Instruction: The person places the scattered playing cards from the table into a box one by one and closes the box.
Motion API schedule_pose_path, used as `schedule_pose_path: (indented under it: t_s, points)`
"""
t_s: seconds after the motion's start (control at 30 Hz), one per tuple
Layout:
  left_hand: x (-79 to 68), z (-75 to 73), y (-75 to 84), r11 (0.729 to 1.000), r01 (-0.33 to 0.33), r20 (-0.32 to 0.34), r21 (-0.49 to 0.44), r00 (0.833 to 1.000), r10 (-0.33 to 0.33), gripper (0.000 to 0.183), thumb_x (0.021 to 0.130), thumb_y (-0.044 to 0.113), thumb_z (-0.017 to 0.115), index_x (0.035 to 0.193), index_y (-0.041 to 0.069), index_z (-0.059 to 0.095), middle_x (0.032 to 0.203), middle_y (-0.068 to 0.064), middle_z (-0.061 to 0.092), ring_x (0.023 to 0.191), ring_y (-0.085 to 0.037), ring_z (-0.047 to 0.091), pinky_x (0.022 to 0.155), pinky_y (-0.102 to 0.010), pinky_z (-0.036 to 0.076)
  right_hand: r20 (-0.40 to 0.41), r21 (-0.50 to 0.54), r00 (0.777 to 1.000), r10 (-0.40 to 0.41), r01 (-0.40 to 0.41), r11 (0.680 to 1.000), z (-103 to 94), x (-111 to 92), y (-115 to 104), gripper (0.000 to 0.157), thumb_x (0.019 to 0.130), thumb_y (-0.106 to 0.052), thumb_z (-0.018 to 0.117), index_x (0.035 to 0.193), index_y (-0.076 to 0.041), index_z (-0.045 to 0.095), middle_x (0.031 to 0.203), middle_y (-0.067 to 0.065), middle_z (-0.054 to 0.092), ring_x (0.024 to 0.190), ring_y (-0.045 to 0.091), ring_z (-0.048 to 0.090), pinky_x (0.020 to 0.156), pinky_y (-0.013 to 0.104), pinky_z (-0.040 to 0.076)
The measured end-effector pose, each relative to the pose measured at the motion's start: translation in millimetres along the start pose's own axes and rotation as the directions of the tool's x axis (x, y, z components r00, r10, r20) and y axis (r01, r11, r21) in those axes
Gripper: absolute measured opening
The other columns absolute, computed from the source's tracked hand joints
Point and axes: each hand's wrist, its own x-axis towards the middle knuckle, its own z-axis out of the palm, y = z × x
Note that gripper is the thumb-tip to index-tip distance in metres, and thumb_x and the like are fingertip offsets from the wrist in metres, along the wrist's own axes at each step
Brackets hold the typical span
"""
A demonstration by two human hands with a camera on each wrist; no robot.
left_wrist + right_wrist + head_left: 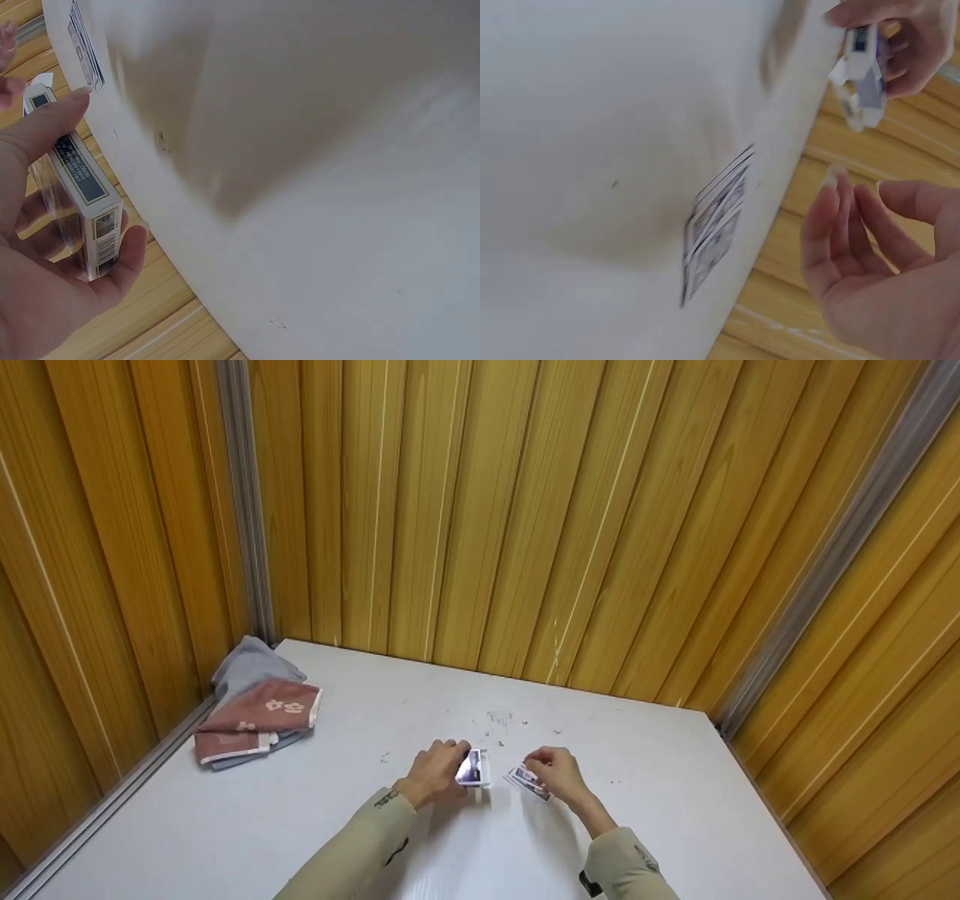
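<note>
"White and dark blue, that slim rectangular box is held above the smooth white surface, left hand wrapped round it!"

"And the right hand?"

"Grip empty, loosely curled and narrow, near the fanned, white-bordered printed cards lying there. I'd square them by their edges and go easy on the box's loose flap."

"Around them?"

"Dark scuffs mid-surface, folded red-and-grey flowered cloth far left, yellow-brown wood-patterned walls enclosing it."
</note>
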Motion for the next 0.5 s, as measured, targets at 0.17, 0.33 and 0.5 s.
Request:
schedule_pose_path:
  t_s: [0.17,0.33,0.5]
  points:
    - [-1.5,-2.4,-2.7,1.000,0.016,0.010,-0.010,1.000,-0.016,0.060,0.057,0.020,0.083,0.110,0.013,0.055,0.091,-0.002,0.059,0.081,-0.018,0.051,0.067,-0.035,0.046,-0.172,-0.373,0.977,0.122,-0.179,0.910,-9.4,3,40,0.030,0.083,-0.027,0.060,0.090,0.003,0.061,0.084,0.012,0.058,0.072,0.022,0.052,0.063,0.036,0.045]
    - [-0.9,-3.6,-1.9,1.000,0.002,0.008,-0.013,1.000,-0.002,0.059,0.057,0.021,0.082,0.109,0.014,0.055,0.091,-0.002,0.059,0.081,-0.018,0.051,0.066,-0.035,0.046,-0.141,-0.434,0.954,0.265,-0.300,0.849,-10.4,3,58,0.053,0.083,-0.043,0.058,0.109,0.003,0.053,0.100,0.020,0.049,0.087,0.032,0.049,0.078,0.055,0.039]
    - [-1.1,-2.9,-3.2,1.000,-0.021,-0.006,-0.016,1.000,0.021,0.058,0.056,0.019,0.082,0.107,0.013,0.055,0.088,-0.001,0.058,0.079,-0.017,0.051,0.065,-0.032,0.045,-0.133,-0.406,0.935,0.329,-0.355,0.842,-6.1,6,59,0.070,0.073,-0.051,0.065,0.114,0.003,0.046,0.103,0.021,0.043,0.095,0.035,0.043,0.085,0.059,0.030]
